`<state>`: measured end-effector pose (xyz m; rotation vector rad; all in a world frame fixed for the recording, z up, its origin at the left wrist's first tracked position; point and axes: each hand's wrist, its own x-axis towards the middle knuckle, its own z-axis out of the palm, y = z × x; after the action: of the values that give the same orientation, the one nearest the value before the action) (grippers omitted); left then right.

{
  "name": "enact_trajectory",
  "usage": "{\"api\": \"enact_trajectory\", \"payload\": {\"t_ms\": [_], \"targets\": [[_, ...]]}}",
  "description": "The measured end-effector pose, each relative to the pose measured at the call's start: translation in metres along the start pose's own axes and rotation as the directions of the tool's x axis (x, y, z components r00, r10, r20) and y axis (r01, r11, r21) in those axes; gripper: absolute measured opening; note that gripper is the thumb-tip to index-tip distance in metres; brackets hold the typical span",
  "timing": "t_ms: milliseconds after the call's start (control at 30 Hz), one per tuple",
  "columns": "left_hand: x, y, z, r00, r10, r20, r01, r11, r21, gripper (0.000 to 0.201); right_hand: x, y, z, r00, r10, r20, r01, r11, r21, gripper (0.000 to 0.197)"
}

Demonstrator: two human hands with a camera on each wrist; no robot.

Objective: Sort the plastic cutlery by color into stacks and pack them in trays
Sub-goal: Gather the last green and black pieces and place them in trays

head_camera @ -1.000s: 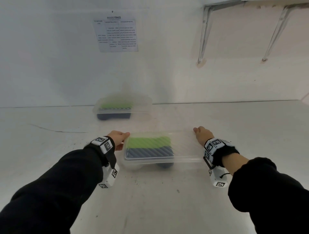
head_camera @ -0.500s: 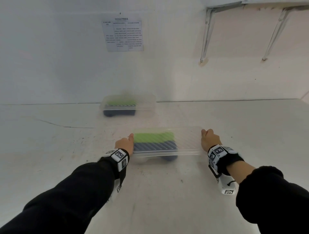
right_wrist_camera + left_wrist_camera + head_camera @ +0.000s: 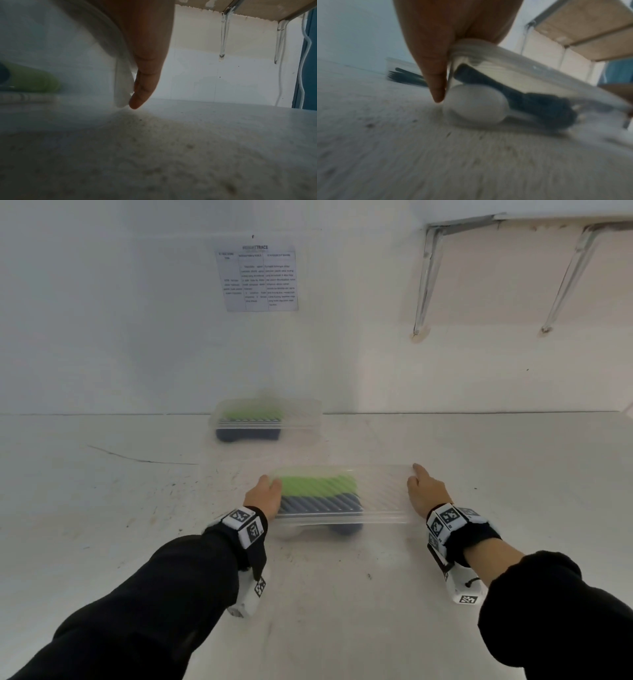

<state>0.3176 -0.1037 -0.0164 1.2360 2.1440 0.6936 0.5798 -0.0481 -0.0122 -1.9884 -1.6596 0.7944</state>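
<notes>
White wall, posted sheet, bracketed shelf, scuffed tabletop.

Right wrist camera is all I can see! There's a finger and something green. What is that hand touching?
Observer: The right hand presses the right end of a clear lidded tray, and the left hand grips its other end.
Operator: What's the green stuff?
Observer: It's green cutlery, stacked inside that tray with dark blue cutlery on the nearer side.
Operator: Is there only one tray?
Observer: No, a second tray with the same colours stands farther back by the wall.
</notes>
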Motion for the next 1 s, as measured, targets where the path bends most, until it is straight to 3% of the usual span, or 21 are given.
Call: {"api": "enact_trajectory", "payload": {"t_ms": [133, 267, 333, 467, 567, 600, 700, 900, 1000], "targets": [[-0.009, 0.0, 0.005, 0.999, 0.028, 0.018, -0.029, 0.999, 0.031, 0.056, 0.002, 0.006, -0.002, 0.999, 0.0, 0.041, -0.002, 0.999, 0.041, 0.049], [-0.009, 0.001, 0.006, 0.991, -0.136, -0.008, 0.136, 0.991, -0.003, 0.058, 0.004, 0.016, -0.008, 0.989, 0.086, 0.121, -0.095, 0.993, 0.067, 0.05], [-0.008, 0.004, 0.01, 0.987, -0.159, 0.009, 0.159, 0.987, -0.016, 0.055, 0.008, 0.021, -0.008, 0.984, 0.101, 0.144, -0.105, 0.994, 0.023, 0.048], [0.01, 0.032, 0.015, 0.983, -0.166, 0.072, 0.177, 0.965, -0.193, 0.043, 0.032, 0.025, -0.022, 0.988, 0.128, 0.088, -0.132, 0.991, 0.04, 0.048], [0.033, 0.065, 0.026, 0.992, -0.116, 0.05, 0.126, 0.92, -0.37, 0.041, 0.064, 0.027, -0.044, 0.989, 0.144, 0.019, -0.145, 0.985, 0.088, 0.048], [0.041, 0.076, 0.031, 0.995, -0.096, 0.029, 0.099, 0.899, -0.427, 0.039, 0.076, 0.027, -0.052, 0.989, 0.145, -0.005, -0.144, 0.984, 0.106, 0.047], [0.066, 0.11, 0.049, 1.0, -0.021, -0.002, 0.017, 0.864, -0.503, 0.005, 0.118, 0.025, -0.072, 0.987, 0.156, -0.047, -0.149, 0.98, 0.133, 0.046], [0.137, 0.142, 0.085, 0.999, 0.023, 0.039, 0.003, 0.826, -0.563, 0.019, 0.192, 0.028, -0.088, 0.99, 0.141, -0.007, -0.139, 0.985, 0.106, 0.037], [0.18, 0.131, 0.108, 0.999, 0.022, 0.038, 0.002, 0.846, -0.533, 0.043, 0.216, 0.031, -0.088, 0.992, 0.128, -0.007, -0.126, 0.983, 0.136, 0.034]]}}
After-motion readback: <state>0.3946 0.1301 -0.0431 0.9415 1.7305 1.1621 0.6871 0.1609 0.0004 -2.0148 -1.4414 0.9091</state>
